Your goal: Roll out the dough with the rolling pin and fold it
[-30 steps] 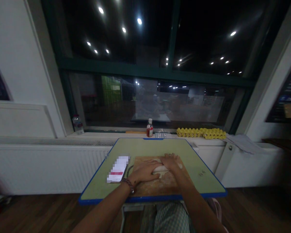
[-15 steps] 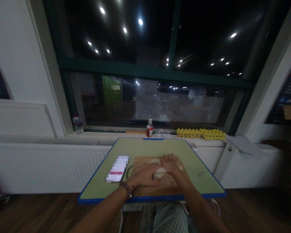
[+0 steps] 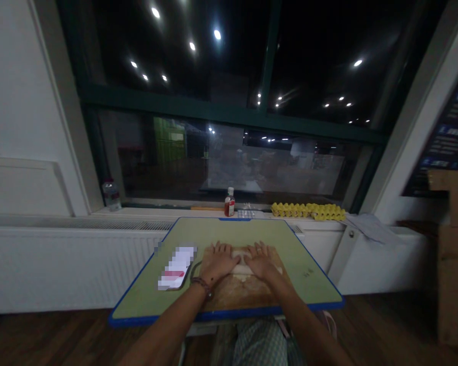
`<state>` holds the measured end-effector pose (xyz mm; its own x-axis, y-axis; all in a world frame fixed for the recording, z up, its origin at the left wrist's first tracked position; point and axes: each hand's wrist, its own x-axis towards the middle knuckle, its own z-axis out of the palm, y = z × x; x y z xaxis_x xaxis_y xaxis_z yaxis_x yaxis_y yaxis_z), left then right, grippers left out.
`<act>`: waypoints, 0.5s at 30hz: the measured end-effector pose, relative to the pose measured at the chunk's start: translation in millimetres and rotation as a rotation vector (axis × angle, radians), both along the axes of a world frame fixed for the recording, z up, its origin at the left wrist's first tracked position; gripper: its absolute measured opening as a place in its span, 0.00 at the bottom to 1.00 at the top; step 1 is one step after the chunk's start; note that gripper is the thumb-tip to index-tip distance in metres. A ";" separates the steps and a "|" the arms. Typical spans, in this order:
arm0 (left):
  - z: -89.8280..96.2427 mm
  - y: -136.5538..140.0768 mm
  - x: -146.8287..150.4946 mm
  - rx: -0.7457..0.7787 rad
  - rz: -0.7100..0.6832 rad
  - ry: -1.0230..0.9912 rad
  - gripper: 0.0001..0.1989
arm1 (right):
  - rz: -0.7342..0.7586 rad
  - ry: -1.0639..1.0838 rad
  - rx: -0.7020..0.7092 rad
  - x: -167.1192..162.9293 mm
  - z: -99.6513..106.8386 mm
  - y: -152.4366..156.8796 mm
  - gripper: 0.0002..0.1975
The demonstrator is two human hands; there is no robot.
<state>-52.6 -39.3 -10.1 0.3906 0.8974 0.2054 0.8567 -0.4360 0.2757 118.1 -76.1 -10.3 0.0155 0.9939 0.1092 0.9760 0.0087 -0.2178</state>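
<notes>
A wooden board with a dark loop handle at its left side lies on the small table. On it is a pale, flattish mass that looks like dough, with whitish smears around it. My left hand, a bracelet at the wrist, rests on the left part of the dough with its fingers stretched forward. Over the right part lies my right hand, fingers spread and a ring showing on one of them. The thumbs point toward each other across the middle. Both palms hide much of the dough.
A phone with a lit screen lies left of the board on the blue-edged green table. Along the windowsill stand a small red-labelled bottle, a clear bottle and yellow egg trays. Cardboard is at the right.
My left hand has moved forward and turned, from lying across the dough to pointing ahead beside the right hand. The right hand has shifted slightly. The view has turned a little right.
</notes>
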 end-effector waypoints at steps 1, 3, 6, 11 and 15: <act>0.3 -2.5 2.2 -0.016 -0.007 0.048 0.30 | 0.009 -0.009 -0.018 -0.3 0.5 -1.5 0.29; 2.2 -9.2 3.7 -0.068 -0.065 0.082 0.32 | 0.031 -0.025 -0.051 -0.9 1.2 -6.5 0.29; 2.3 -19.0 0.0 -0.133 -0.172 0.052 0.32 | 0.060 -0.044 -0.003 -1.7 0.4 -18.8 0.28; -11.8 -30.5 -5.6 -0.045 -0.274 0.007 0.29 | 0.084 -0.097 0.143 -3.8 -2.4 -39.5 0.26; -21.1 -35.8 -1.9 0.099 -0.205 -0.017 0.27 | 0.082 -0.091 0.156 -4.7 -2.3 -41.1 0.26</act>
<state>-54.5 -75.1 -31.2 0.5588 0.7746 0.2962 0.7428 -0.6263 0.2366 113.4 -117.2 -12.6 -0.0821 0.9623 0.2594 0.9862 0.1160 -0.1182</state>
